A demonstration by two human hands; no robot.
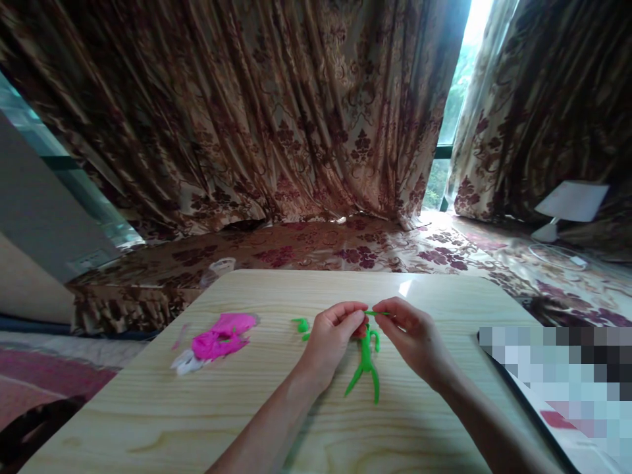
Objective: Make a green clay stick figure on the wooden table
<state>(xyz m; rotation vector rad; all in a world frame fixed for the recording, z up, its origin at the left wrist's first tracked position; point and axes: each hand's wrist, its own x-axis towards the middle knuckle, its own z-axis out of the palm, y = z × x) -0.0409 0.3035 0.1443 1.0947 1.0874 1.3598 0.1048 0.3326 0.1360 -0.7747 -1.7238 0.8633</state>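
My left hand [340,329] and my right hand [407,332] meet over the wooden table, both closed in a pinch. Between their fingertips stretches a thin green strip [374,313], which looks like modelling clay. Just below lies a green clay figure [366,359] with two spread legs and a curved arm; my left fingers partly hide its top. A small reddish patch [359,331] shows under my left fingers, too small to make out. Left of my left hand sit small green pieces [303,325], one with a thin pointed end.
Crumpled pink plastic wrapping [222,337] with a whitish end lies on the left of the table [162,408]. A dark-edged flat object [557,408], partly pixelated, covers the right side. Behind are a cloth-covered ledge [306,247], patterned curtains [296,112] and a white lamp [573,201].
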